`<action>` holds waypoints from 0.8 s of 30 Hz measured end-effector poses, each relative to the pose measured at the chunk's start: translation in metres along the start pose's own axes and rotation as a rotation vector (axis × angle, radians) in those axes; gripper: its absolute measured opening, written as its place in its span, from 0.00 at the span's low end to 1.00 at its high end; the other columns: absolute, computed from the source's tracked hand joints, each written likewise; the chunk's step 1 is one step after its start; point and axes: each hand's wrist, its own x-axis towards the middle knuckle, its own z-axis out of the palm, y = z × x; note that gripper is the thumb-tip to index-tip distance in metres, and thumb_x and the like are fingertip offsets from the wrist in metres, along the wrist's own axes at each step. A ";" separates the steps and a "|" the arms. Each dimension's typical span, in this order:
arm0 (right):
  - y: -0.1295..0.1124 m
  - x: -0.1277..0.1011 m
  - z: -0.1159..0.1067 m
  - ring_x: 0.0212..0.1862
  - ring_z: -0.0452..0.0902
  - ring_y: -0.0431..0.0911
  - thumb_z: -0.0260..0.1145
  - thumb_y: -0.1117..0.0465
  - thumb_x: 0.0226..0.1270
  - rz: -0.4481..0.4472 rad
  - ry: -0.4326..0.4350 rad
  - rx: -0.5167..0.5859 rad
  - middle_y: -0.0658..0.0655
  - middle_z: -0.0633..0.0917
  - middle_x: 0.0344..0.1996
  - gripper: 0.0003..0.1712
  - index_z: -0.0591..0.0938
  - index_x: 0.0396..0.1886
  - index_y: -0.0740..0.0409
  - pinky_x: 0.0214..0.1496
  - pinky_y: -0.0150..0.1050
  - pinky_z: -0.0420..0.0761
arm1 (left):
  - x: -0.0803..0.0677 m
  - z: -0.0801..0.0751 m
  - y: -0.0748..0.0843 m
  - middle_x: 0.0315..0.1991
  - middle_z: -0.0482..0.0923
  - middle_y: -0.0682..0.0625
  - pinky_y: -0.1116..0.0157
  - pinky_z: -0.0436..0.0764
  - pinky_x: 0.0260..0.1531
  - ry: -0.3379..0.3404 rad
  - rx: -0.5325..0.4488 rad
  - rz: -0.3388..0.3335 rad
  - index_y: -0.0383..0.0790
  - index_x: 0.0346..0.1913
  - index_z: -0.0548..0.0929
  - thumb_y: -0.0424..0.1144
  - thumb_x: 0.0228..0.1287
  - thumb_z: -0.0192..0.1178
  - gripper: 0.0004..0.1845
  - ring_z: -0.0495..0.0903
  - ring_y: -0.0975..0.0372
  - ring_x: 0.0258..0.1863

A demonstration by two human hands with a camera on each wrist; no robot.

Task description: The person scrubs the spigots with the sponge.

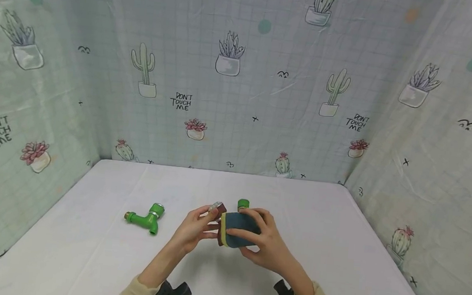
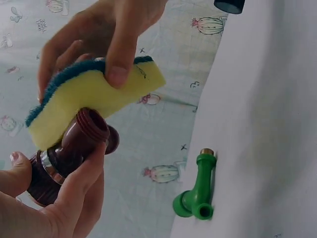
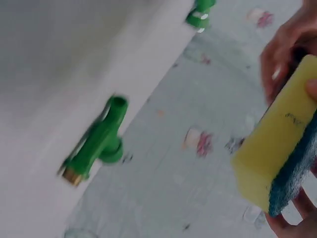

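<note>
My left hand (image 1: 190, 231) grips a dark maroon tap (image 2: 78, 144) by its ridged end, thumb on one side and fingers on the other. In the left wrist view the tap's threaded mouth faces outward and a metal band circles its body. With its fingers and thumb, my right hand (image 1: 270, 246) holds a sponge (image 2: 94, 91), yellow foam with a blue-green scouring layer. The yellow face lies against the tap, hiding part of it. Both are held up above the table, near the middle of the head view.
On the white table (image 1: 96, 248), a green tap (image 1: 144, 220) lies left of my hands. Another green tap (image 1: 243, 204) is behind my right hand, mostly hidden in the head view. Cloth printed with cacti (image 1: 228, 65) walls the back and sides.
</note>
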 end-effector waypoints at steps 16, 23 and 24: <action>0.034 -0.012 -0.010 0.55 0.57 0.55 0.71 0.68 0.43 0.367 0.214 0.274 0.61 0.66 0.57 0.29 0.76 0.50 0.48 0.45 0.54 0.70 | -0.002 -0.014 0.004 0.49 0.73 0.51 0.54 0.77 0.50 -0.232 -0.062 -0.021 0.38 0.65 0.57 0.51 0.62 0.45 0.32 0.75 0.54 0.52; 0.030 -0.012 -0.018 0.56 0.55 0.54 0.71 0.69 0.41 0.292 0.162 0.320 0.62 0.66 0.57 0.30 0.78 0.48 0.47 0.45 0.56 0.73 | 0.000 -0.024 0.004 0.46 0.71 0.48 0.55 0.80 0.45 -0.343 0.039 -0.059 0.41 0.67 0.56 0.46 0.63 0.49 0.31 0.77 0.61 0.38; 0.030 -0.013 -0.019 0.56 0.55 0.53 0.71 0.69 0.41 0.280 0.151 0.317 0.62 0.66 0.57 0.30 0.77 0.48 0.46 0.46 0.55 0.73 | 0.000 -0.026 0.005 0.46 0.72 0.48 0.55 0.80 0.45 -0.360 0.047 -0.053 0.40 0.67 0.56 0.45 0.63 0.49 0.31 0.77 0.61 0.37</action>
